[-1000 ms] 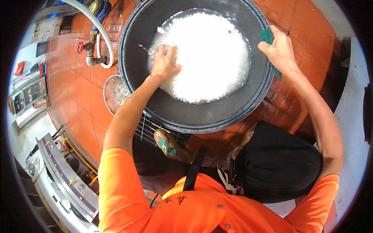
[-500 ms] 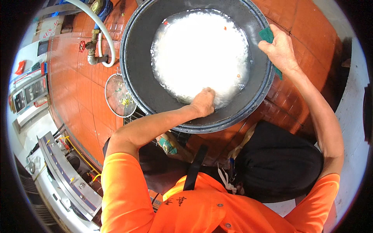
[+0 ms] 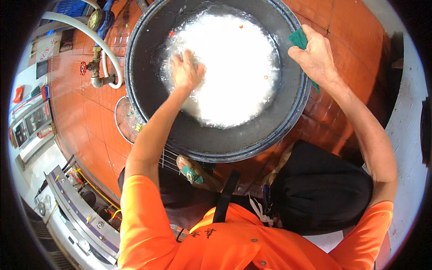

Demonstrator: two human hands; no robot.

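Observation:
A large dark round tub [image 3: 211, 141] holds liquid, its white middle [image 3: 229, 67] glaring too brightly to make out what lies below. My left hand [image 3: 185, 74] is at the left side of the liquid, fingers spread, with nothing seen in it. At the tub's right rim, my right hand [image 3: 317, 56] grips a green scouring pad [image 3: 298, 39]. Part of the pad hangs down outside the rim, below the hand. Small red bits, one being a red piece [image 3: 241, 27], float in the liquid.
A round mesh strainer [image 3: 126, 118] with green and yellow scraps leans left of the tub. Beyond it are a pipe tap with a red handle [image 3: 83, 68] and a white hose [image 3: 105, 40]. My shoe [image 3: 189, 170] and a wire rack [image 3: 170, 160] sit near the tub's front.
My left hand has swept from the tub's near side to the left and away from me, its fingers now spread. My right hand keeps its hold on the scouring pad at the rim.

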